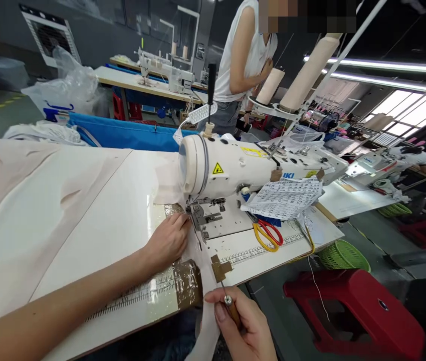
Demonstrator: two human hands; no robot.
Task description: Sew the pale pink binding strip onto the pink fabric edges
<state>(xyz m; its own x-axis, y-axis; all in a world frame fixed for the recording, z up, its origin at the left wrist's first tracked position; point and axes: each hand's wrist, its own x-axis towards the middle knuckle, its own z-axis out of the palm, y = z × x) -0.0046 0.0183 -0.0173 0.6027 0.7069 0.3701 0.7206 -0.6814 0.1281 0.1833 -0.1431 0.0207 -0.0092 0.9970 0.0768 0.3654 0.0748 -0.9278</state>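
A pale pink strip of fabric runs from the needle area of a white sewing machine over the table's front edge. My left hand is closed, its fingertips bent down on the fabric just beside the presser foot. Lower down, my right hand has an awl with a wooden handle in its grip, the thin metal spike pointing up and away. Its thumb and forefinger also pinch the strip's edge. More of the pale cloth spreads over the left of the table.
Scissors with red and yellow handles lie right of the needle plate, near a printed cloth. Thread cones stand above the machine. A red stool and green basket are on the floor. Another person stands behind.
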